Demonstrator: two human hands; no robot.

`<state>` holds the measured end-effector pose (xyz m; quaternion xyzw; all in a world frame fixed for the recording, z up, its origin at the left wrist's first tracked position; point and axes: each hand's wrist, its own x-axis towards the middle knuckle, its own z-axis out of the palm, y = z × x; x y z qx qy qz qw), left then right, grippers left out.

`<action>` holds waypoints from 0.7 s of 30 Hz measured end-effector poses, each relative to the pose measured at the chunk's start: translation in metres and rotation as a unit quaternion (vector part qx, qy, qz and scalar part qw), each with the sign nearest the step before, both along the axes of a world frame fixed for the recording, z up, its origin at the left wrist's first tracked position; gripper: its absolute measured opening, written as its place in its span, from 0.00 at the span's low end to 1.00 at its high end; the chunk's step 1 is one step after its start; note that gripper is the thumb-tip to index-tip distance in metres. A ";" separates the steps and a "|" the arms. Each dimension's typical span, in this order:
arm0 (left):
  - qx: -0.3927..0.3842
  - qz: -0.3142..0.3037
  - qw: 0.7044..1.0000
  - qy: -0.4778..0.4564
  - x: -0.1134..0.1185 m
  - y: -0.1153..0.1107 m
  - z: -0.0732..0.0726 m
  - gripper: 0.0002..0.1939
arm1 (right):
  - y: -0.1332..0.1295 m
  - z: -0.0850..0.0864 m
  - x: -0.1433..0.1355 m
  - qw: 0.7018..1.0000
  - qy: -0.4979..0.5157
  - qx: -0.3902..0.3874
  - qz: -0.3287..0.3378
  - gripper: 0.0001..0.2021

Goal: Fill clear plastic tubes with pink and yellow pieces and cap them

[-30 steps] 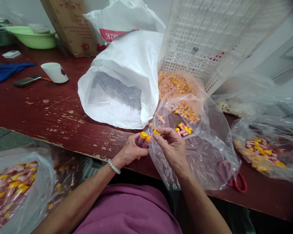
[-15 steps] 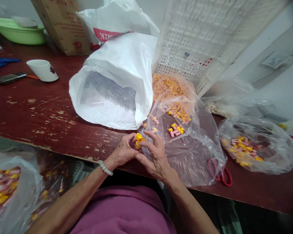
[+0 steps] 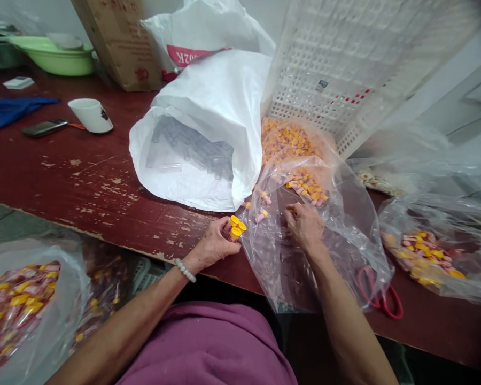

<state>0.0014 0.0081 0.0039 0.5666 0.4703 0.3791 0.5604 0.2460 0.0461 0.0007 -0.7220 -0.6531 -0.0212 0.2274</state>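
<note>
My left hand (image 3: pixel 212 246), a pale bead bracelet on its wrist, is closed around several tubes (image 3: pixel 234 229) held upright, yellow caps on top. Over the clear plastic bag (image 3: pixel 280 272), the fingers of my right hand (image 3: pixel 307 224) are curled downward where the small pile of yellow-capped pink tubes lay. A bit of yellow shows at its fingertips, and the hand covers the rest. Between the hands, a few small pink tubes (image 3: pixel 261 215) lie in the bag's mouth. Behind them is a larger heap of small yellow-capped tubes (image 3: pixel 291 141).
A white sack (image 3: pixel 200 85) lies open with clear tubes inside. A white plastic crate (image 3: pixel 324 80) stands behind. Red-handled scissors (image 3: pixel 393 302) lie at right, near another bag of tubes (image 3: pixel 428 251). A cup (image 3: pixel 90 115) and phone (image 3: pixel 44 127) are at left. Below, a bag holds filled tubes (image 3: pixel 20 299).
My right hand has left the tubes in my left hand and moved right, down onto the small pile. My left hand keeps its tubes. The view has shifted slightly.
</note>
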 end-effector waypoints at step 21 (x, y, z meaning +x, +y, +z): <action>0.090 -0.047 0.995 0.003 0.004 -0.002 -0.002 0.11 | -0.077 0.028 -0.102 0.941 0.176 0.109 0.266 0.13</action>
